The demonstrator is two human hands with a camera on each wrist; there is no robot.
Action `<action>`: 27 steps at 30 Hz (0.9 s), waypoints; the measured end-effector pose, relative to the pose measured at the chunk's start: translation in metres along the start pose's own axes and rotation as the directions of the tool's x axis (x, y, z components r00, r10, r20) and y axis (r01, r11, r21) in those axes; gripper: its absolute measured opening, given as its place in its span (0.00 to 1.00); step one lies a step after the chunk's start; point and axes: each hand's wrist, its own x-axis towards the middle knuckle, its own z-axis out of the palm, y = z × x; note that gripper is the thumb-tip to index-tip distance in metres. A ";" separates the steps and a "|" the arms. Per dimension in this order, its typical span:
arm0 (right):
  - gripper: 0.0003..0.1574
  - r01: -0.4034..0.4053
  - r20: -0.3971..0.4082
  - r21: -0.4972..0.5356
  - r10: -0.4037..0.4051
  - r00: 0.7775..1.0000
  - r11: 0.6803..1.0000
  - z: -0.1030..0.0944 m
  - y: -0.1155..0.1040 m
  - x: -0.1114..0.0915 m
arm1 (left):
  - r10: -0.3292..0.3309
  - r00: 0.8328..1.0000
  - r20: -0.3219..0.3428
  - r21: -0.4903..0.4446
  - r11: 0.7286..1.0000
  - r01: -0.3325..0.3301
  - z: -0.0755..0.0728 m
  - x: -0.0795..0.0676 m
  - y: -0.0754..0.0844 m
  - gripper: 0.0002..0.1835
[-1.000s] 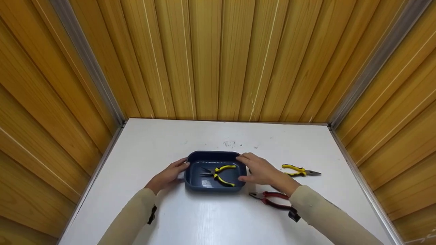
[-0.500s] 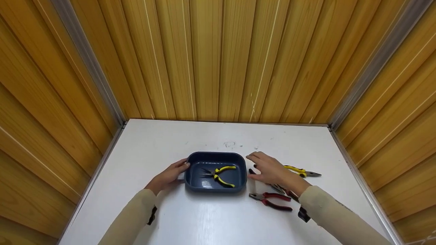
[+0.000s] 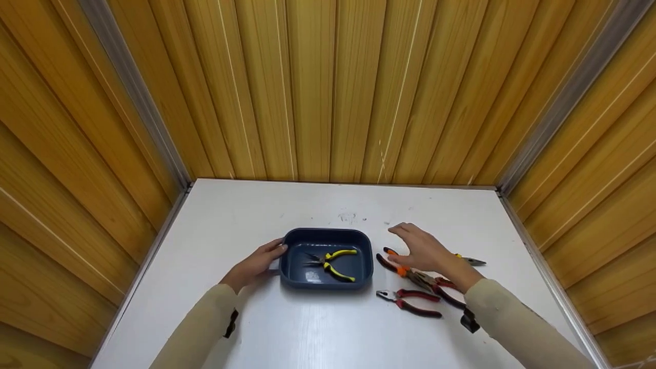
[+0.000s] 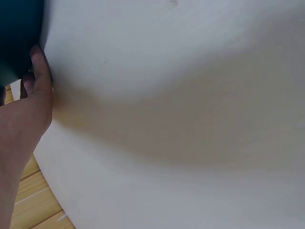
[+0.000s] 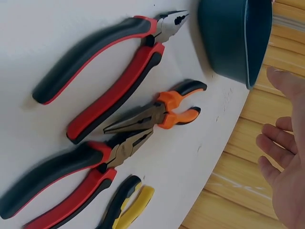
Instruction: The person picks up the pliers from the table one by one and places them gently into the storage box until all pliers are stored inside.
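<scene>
A dark blue rectangular dish (image 3: pixel 326 285) with rounded corners stands on the white table. Inside it lies a pair of yellow-and-black needle-nose pliers (image 3: pixel 333 264), handles spread. My left hand (image 3: pixel 254 264) holds the dish's left end, thumb at the rim; its other fingers are partly hidden. My right hand (image 3: pixel 424 251), fingers spread and holding nothing, is over the table right of the dish. Below it lie orange-and-black long-nose pliers (image 5: pixel 162 112) and red-and-black long-nose pliers (image 5: pixel 107 164), their tips overlapping. Nearer the front rest red-and-black combination pliers (image 3: pixel 410 301).
Another pair of yellow-and-black long-nose pliers (image 3: pixel 474 261) lies at the right, mostly behind the right forearm. Wood-plank walls (image 3: pixel 328 92) rise along the back and both sides of the white table (image 3: pixel 302 333).
My right hand has left the dish's right end and moved rightward over the pliers, uncovering the orange-handled pair. The left hand and the dish have stayed in place.
</scene>
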 end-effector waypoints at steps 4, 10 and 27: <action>0.48 -0.030 -0.022 0.026 0.031 0.999 0.999 -0.005 0.015 -0.002 | 0.006 1.000 0.002 -0.009 1.000 -0.006 0.000 0.002 -0.001 0.37; 0.45 -0.073 -0.086 0.052 0.077 0.993 0.996 -0.008 0.040 -0.009 | 0.006 1.000 0.023 -0.038 0.999 -0.005 0.000 0.001 -0.001 0.36; 0.42 -0.175 -0.106 0.071 0.181 0.978 0.982 -0.010 0.082 -0.030 | 0.005 0.999 0.042 -0.069 0.998 -0.002 0.001 0.000 0.001 0.36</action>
